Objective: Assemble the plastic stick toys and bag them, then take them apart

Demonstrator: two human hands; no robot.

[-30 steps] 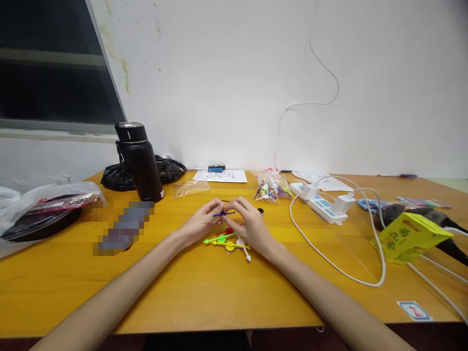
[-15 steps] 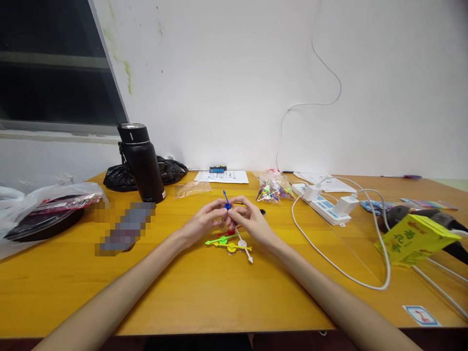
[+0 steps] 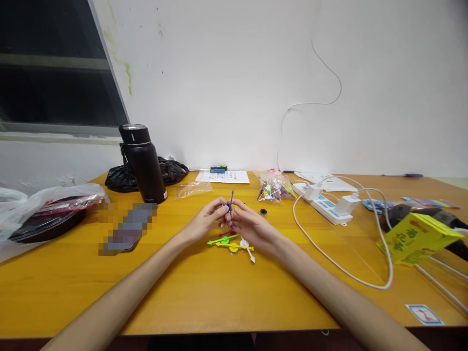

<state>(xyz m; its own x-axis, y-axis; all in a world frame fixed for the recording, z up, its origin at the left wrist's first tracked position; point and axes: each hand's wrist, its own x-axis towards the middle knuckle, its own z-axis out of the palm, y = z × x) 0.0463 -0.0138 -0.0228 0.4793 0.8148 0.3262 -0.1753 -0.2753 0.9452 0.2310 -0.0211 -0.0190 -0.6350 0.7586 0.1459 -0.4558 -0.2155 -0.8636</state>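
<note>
A blue arrow spinner (image 3: 231, 196) stands nearly upright between my hands, its tip pointing up. My left hand (image 3: 210, 215) pinches it near its middle. My right hand (image 3: 252, 224) has its curled fingers against the spinner's other side; its grip is partly hidden. Just below on the table lie several more arrow spinners, close together: a green one (image 3: 225, 240), a yellow one (image 3: 234, 248), a white one (image 3: 248, 249) and a red one (image 3: 227, 234) partly covered by the hands. A small dark round piece (image 3: 263, 212) lies just beyond my right hand.
Behind the hands lies a clear bag of colored spinners (image 3: 272, 187). A power strip (image 3: 329, 209) with white cables and a yellow box (image 3: 417, 240) are at right. A black bottle (image 3: 144, 168), a blurred-out phone (image 3: 127, 228) and a plastic bag (image 3: 22, 219) occupy the left.
The blue spinner has turned from leaning left to nearly upright. My right hand's fingers have shifted and straightened somewhat, uncovering the small round piece behind it.
</note>
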